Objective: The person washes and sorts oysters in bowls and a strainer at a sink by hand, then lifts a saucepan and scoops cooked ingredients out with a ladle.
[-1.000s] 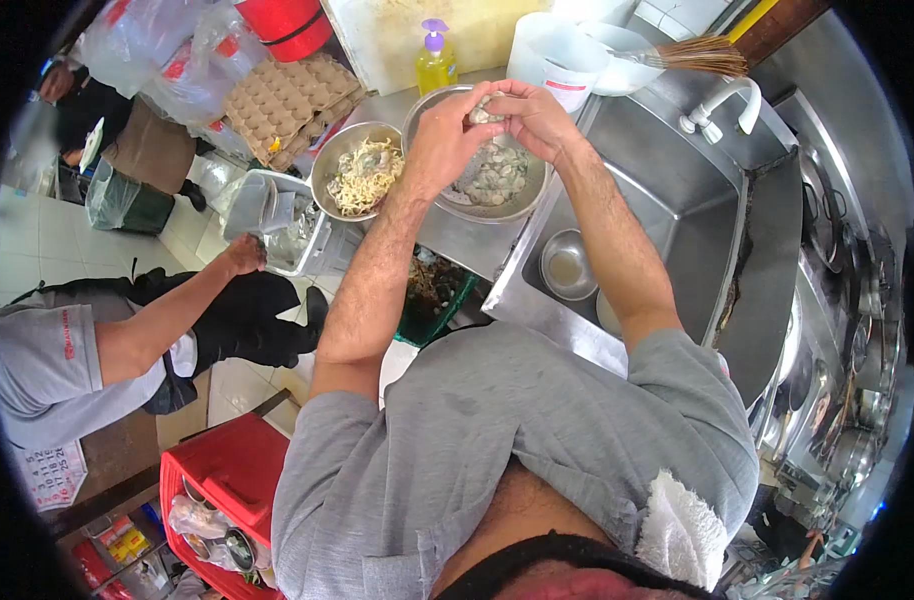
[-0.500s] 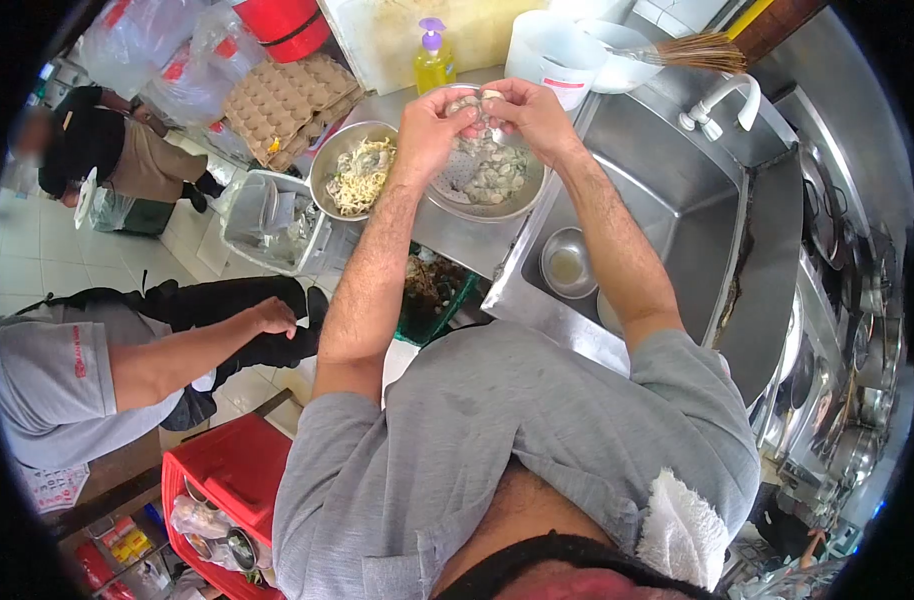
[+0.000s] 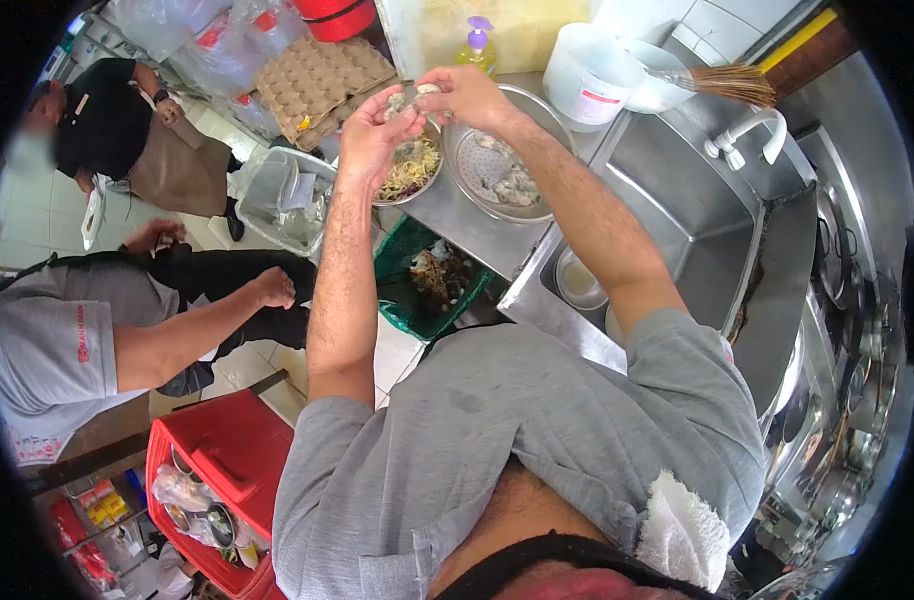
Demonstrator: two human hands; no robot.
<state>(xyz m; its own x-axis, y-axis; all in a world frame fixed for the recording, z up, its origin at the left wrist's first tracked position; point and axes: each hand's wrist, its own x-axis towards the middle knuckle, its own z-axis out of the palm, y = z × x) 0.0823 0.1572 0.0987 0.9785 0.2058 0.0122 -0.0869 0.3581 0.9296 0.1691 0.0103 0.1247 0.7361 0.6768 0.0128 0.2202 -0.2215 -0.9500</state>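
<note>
Grip nearly closed, left hand [image 3: 374, 135] and right hand [image 3: 467, 98] pinching greyish food [image 3: 409, 98]

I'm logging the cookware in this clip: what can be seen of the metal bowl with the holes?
The holed bowl is round, shiny and silver-grey, apparently steel, with small perforations and a rim. It sits upright on the metal counter, left of the sink. Grey-white lumps lie inside, leaving part uncovered. The right forearm crosses above, hiding some of it; contact there is unclear.
</note>
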